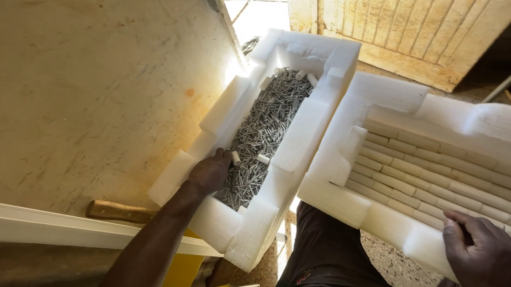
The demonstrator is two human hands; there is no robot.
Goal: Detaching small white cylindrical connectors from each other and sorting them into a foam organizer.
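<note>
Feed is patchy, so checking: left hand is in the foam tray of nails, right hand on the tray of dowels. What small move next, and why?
Probably close the left hand on some nails: its fingers already rest among them, while the right hand steadies the dowel tray.

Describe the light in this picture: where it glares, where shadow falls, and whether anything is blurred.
Head view: sunlight burns out the floor beyond the doorway and the rim of the foam tray of nails; the left hand and right hand sit in shade; the lower left corner is dark; nails and foam texture look sharp, with no evident blur.
</note>
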